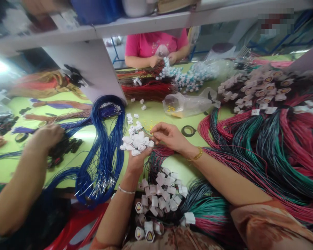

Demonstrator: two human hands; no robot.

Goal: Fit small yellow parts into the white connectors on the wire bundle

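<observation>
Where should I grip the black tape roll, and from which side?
Probably pinch the far rim of the black tape roll from above, one fingertip inside its open hole: it lies flat, and the right forearm passes close on the near side.

Glossy white plastic connectors.

No readable text or labels.
</observation>
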